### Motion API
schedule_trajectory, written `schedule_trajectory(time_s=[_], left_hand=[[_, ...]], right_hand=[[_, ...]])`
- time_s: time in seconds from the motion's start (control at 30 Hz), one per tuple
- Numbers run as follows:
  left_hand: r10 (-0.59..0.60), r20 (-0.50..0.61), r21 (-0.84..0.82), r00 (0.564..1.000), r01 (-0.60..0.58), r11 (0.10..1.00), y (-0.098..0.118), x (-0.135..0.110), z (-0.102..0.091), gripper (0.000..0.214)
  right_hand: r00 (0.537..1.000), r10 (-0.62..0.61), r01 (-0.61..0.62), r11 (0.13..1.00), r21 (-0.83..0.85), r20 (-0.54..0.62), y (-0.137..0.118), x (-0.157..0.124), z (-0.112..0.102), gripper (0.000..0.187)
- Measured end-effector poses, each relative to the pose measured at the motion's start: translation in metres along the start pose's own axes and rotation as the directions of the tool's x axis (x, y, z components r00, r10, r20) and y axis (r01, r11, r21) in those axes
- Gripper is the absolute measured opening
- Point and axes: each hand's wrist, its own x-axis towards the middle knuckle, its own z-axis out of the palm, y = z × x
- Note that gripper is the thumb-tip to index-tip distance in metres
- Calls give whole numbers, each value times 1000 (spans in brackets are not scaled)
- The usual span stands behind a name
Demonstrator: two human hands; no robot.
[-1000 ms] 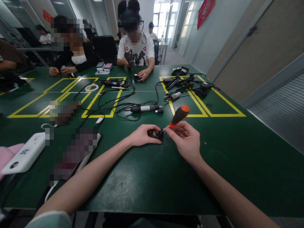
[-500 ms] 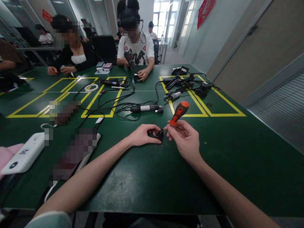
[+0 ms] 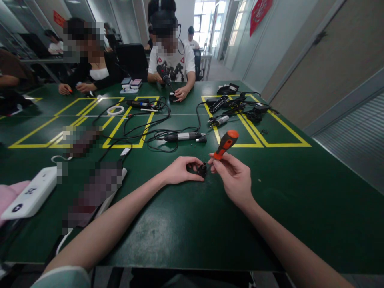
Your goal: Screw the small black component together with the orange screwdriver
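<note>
Item one: small black part (image 3: 203, 170), seemingly resting on the green desk (image 3: 156, 228), pinched between the thumb and curled fingers of your left hand (image 3: 183, 170). Item two: orange-and-black screwdriver (image 3: 227, 143), handle tilted up, gripped by the fingertips of your right hand (image 3: 236, 176), just beside the part. Item three: silver-and-black handheld tool (image 3: 183, 137), lying on the desk beyond your hands.
</note>
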Motion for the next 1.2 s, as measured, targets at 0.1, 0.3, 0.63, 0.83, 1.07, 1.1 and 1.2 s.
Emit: schedule_trajectory(time_s=[0.1, 0.3, 0.63, 0.83, 1.07, 1.1, 1.2], left_hand=[[-17, -2, -9, 1000, 17, 1000, -1, 0, 0, 41], [-8, -10, 7, 1000, 8, 1000, -1, 0, 0, 42], [-17, 1, 20, 1000, 17, 1000, 1, 0, 0, 40], [-14, -5, 24, 1000, 15, 1000, 0, -1, -1, 44], [-13, -13, 9, 1000, 13, 1000, -2, 0, 0, 43], [-12, -10, 10, 1000, 12, 1000, -2, 0, 0, 42], [-20, -1, 27, 1000, 20, 999, -1, 0, 0, 39]], right_hand=[[998, -4, 3, 1000, -16, -61, 5, -1, 0, 15], [998, -32, 31, 999, -28, -45, 4, 0, 0, 9], [998, 27, -27, 1000, -7, -57, 6, -1, 1, 17], [992, 45, -45, 999, -2, -116, 7, 2, 1, 28], [997, -55, 54, 998, -20, -52, 3, 4, 0, 8], [998, -51, 50, 999, -16, -43, 2, 4, 0, 6], [999, -25, 26, 1000, 14, -34, 3, 2, 0, 7]])
